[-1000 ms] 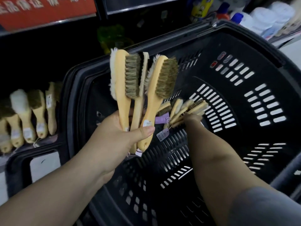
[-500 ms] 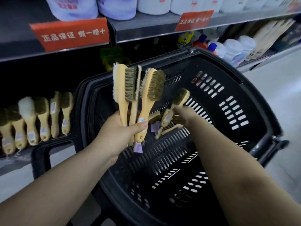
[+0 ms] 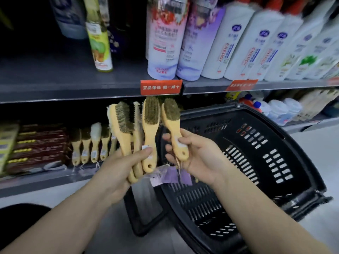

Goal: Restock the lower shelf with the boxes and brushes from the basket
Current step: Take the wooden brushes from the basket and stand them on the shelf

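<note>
since half a second ago our right hand [image 3: 198, 158] has risen out of the basket [image 3: 225, 114] gripping a single brush [image 3: 173, 125] by its handle, just right of the left hand [image 3: 117, 167], which grips a bunch of three brushes [image 3: 146, 129]. all four stand upright, bristles up, handles down. the lower shelf [image 3: 45, 178] lies left of and beyond both hands, so the left hand is nearer, and the row of brushes [image 3: 93, 143] standing there shares that upright axis, beside dark boxes [image 3: 40, 143]. the row's right end is hidden behind our bunch, so we cannot tell how much room remains. our arms cover part of the basket floor; whether anything is left inside we cannot make out.
</note>
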`<action>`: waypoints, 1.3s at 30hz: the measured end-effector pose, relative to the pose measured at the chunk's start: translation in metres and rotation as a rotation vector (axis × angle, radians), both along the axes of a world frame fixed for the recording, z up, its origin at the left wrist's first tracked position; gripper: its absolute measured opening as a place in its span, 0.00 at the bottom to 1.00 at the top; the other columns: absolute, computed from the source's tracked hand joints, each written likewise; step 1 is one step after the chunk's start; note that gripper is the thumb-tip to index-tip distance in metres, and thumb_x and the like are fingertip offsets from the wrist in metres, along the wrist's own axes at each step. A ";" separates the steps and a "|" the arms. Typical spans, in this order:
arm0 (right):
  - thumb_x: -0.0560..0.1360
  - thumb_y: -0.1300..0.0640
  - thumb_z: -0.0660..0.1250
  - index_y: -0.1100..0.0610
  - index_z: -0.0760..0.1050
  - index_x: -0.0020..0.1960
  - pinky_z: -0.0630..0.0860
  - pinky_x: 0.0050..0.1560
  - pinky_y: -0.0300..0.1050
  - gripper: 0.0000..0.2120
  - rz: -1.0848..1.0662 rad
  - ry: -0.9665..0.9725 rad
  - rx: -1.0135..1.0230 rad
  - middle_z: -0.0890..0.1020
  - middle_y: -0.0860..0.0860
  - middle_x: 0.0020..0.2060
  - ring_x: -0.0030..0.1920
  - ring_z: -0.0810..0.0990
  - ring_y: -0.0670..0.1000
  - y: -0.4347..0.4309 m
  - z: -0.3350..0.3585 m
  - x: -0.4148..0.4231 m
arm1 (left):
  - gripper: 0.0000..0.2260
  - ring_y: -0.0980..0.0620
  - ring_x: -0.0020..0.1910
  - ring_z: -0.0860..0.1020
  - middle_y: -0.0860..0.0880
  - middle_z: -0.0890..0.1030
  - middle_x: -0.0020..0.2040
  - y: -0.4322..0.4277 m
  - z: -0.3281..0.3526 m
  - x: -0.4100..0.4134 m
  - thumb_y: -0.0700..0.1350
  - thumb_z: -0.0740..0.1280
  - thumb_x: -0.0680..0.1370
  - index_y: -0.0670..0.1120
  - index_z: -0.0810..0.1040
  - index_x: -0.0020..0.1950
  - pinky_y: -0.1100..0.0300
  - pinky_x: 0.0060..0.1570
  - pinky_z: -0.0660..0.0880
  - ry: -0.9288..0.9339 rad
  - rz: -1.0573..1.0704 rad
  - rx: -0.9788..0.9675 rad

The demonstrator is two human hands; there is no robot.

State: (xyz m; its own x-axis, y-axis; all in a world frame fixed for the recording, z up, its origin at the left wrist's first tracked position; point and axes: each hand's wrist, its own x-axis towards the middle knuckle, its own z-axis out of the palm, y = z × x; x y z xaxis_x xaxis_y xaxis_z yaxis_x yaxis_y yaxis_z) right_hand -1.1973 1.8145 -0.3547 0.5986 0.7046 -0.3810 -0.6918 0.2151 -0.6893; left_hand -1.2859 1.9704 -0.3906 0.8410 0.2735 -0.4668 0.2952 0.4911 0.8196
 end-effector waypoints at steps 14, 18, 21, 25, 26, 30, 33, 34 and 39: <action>0.79 0.59 0.61 0.59 0.76 0.49 0.77 0.32 0.40 0.06 -0.104 0.163 -0.277 0.82 0.54 0.37 0.34 0.80 0.49 0.188 -0.065 -0.088 | 0.07 0.50 0.28 0.70 0.45 0.75 0.30 0.150 -0.036 -0.073 0.39 0.73 0.70 0.42 0.78 0.45 0.59 0.32 0.65 0.270 0.277 0.212; 0.77 0.61 0.65 0.60 0.78 0.52 0.73 0.28 0.36 0.05 -0.169 0.074 -0.445 0.81 0.53 0.37 0.33 0.77 0.48 0.226 -0.115 -0.091 | 0.08 0.49 0.24 0.70 0.43 0.75 0.27 0.189 -0.060 -0.082 0.39 0.72 0.72 0.39 0.76 0.45 0.58 0.27 0.67 0.395 0.421 0.131; 0.73 0.63 0.70 0.63 0.77 0.54 0.77 0.36 0.39 0.10 -0.189 -0.060 -0.602 0.83 0.58 0.46 0.41 0.80 0.53 0.252 -0.153 -0.082 | 0.07 0.46 0.31 0.69 0.40 0.74 0.37 0.207 -0.073 -0.083 0.39 0.71 0.73 0.39 0.75 0.45 0.55 0.33 0.65 0.425 0.472 0.022; 0.71 0.64 0.72 0.60 0.75 0.45 0.76 0.51 0.47 0.06 -0.126 -0.268 -0.724 0.81 0.52 0.41 0.47 0.80 0.55 0.284 -0.188 -0.062 | 0.06 0.49 0.27 0.66 0.44 0.72 0.30 0.217 -0.081 -0.074 0.38 0.70 0.74 0.41 0.74 0.40 0.59 0.31 0.63 0.421 0.500 0.031; 0.71 0.63 0.72 0.59 0.75 0.45 0.74 0.51 0.43 0.07 -0.095 -0.329 -0.747 0.79 0.50 0.40 0.49 0.79 0.55 0.292 -0.195 -0.056 | 0.06 0.50 0.26 0.66 0.44 0.72 0.30 0.219 -0.082 -0.071 0.37 0.70 0.74 0.42 0.74 0.40 0.59 0.30 0.62 0.411 0.500 0.025; 0.73 0.60 0.70 0.60 0.75 0.60 0.74 0.49 0.40 0.16 0.007 -0.465 -0.838 0.81 0.51 0.48 0.50 0.79 0.53 0.321 -0.215 -0.032 | 0.06 0.51 0.22 0.68 0.46 0.73 0.27 0.227 -0.085 -0.062 0.37 0.72 0.72 0.42 0.75 0.40 0.61 0.26 0.65 0.378 0.495 0.038; 0.75 0.60 0.67 0.59 0.78 0.58 0.72 0.45 0.37 0.12 0.110 -0.588 -0.857 0.83 0.52 0.50 0.48 0.80 0.51 0.335 -0.229 -0.022 | 0.05 0.51 0.21 0.68 0.46 0.73 0.25 0.232 -0.089 -0.058 0.37 0.72 0.72 0.42 0.76 0.42 0.62 0.24 0.65 0.377 0.502 0.089; 0.75 0.60 0.66 0.59 0.77 0.60 0.72 0.49 0.37 0.13 0.148 -0.625 -0.873 0.83 0.53 0.53 0.52 0.80 0.52 0.338 -0.233 -0.021 | 0.05 0.51 0.23 0.67 0.45 0.72 0.26 0.233 -0.092 -0.056 0.37 0.72 0.72 0.41 0.76 0.42 0.61 0.26 0.63 0.382 0.501 0.089; 0.77 0.62 0.62 0.58 0.77 0.61 0.73 0.55 0.42 0.14 0.210 -0.672 -0.947 0.82 0.55 0.53 0.55 0.78 0.55 0.341 -0.244 -0.021 | 0.06 0.50 0.27 0.67 0.43 0.72 0.30 0.233 -0.096 -0.048 0.37 0.72 0.72 0.42 0.76 0.40 0.60 0.30 0.63 0.403 0.517 0.040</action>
State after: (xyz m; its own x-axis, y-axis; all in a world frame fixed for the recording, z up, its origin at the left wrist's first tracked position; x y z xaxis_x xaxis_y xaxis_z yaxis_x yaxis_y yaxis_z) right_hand -1.2178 2.1558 -0.5983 0.7846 0.4186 -0.4574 -0.0902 -0.6528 -0.7521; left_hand -1.3342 2.2033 -0.4870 0.3580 0.6190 -0.6991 0.3168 0.6238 0.7145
